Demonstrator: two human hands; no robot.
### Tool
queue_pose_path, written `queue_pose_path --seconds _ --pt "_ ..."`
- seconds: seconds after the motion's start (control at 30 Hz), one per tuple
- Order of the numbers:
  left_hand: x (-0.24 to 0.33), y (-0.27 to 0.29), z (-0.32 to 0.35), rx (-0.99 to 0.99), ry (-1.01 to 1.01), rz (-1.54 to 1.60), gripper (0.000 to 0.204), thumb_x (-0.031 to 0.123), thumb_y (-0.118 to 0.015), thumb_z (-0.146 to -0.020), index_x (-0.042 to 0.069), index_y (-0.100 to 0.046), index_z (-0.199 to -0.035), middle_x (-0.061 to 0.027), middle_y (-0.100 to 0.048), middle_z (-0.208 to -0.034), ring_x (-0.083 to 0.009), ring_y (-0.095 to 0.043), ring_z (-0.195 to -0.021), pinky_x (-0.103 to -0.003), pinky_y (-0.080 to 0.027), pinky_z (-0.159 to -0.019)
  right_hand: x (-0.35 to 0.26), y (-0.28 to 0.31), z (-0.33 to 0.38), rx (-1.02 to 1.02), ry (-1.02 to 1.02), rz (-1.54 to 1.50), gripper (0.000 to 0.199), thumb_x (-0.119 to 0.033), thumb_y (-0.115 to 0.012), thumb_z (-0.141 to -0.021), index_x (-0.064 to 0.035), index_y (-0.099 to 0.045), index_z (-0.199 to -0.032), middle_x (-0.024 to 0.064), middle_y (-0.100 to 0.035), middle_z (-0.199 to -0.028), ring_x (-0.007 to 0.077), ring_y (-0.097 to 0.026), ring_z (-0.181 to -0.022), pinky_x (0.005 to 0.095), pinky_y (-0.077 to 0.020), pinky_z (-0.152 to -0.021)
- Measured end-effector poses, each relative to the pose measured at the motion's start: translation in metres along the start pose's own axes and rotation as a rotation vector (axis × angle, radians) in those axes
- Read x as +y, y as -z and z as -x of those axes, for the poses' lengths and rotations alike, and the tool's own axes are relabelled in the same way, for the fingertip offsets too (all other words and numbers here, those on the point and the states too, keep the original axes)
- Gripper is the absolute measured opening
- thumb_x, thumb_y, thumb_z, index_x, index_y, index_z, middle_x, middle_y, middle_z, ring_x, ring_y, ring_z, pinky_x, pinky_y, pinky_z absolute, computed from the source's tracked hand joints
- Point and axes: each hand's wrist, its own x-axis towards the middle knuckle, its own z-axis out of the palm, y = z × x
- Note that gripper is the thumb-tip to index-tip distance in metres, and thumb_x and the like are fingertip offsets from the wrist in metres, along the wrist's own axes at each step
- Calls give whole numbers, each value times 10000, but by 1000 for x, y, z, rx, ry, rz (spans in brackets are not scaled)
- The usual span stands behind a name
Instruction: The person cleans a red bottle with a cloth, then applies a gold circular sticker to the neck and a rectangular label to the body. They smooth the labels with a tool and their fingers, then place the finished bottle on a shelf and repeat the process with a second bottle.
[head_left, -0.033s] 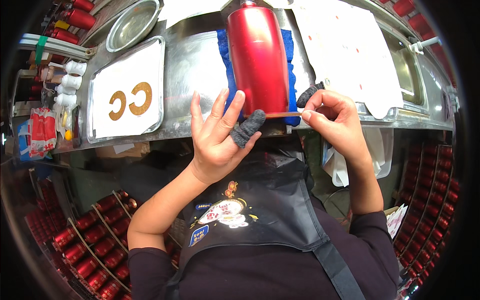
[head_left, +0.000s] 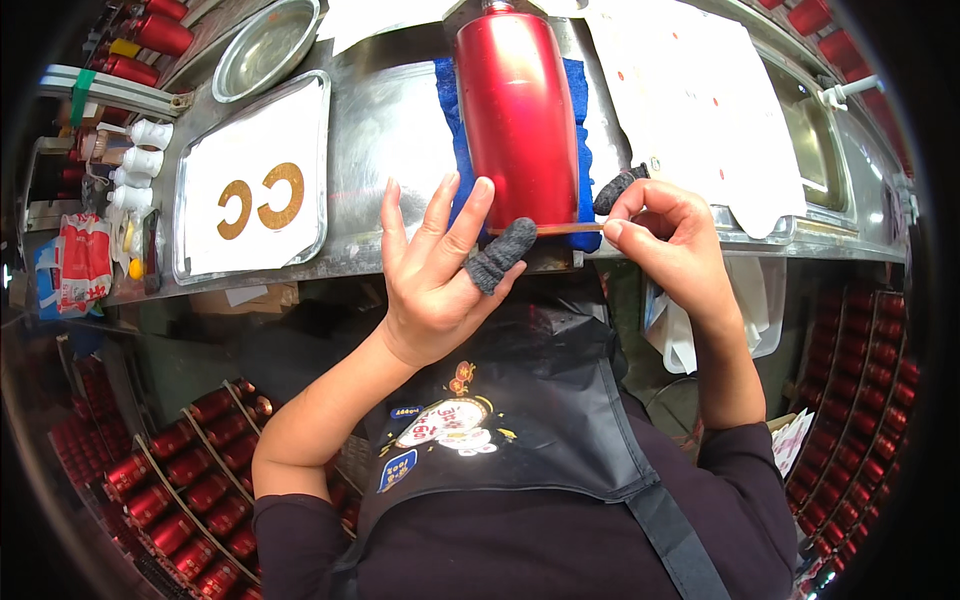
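A red metal cylinder (head_left: 517,115) lies on a blue cloth (head_left: 446,105) on the steel bench (head_left: 385,130), its base toward me. A thin tan strip (head_left: 560,229) runs along the base rim. My left hand (head_left: 435,270) is spread with fingers apart, and its thumb, in a grey knitted cot, presses the strip's left end against the base. My right hand (head_left: 665,235) pinches the strip's right end between thumb and fingers; its forefinger also wears a grey cot.
A steel tray (head_left: 195,170) with a white sheet and two gold C-shaped pieces (head_left: 262,198) sits left of the cylinder, with a round steel bowl (head_left: 265,45) behind it. A white paper sheet (head_left: 700,110) lies right. Racks of red cylinders (head_left: 170,480) stand below.
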Motion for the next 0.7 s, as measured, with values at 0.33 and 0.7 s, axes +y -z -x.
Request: queue_pose_path --seconds 0.33,0.7 --pt "22 -3 -42 -98 -166 -188 237 213 -729 -713 136 -776 -932 -114 -651 -1343 -431 -575 -1266 -753 -294 -1047 16 -7 -7 -5 -22 -60 65 -50 -689 -890 -21 -648 -848 -67 -568 -764 -12 -484 -676 168 -340 -575" --pt "-6 -5 18 45 179 180 496 193 -859 -740 19 -704 -1178 -188 -579 -1416 -414 -530 -1326 -666 -266 -1118 -17 -13 8 -28 -39 -39 80 -55 -704 -866 -20 -645 -825 -49 -583 -773 2 -508 -669 167 -372 -593"
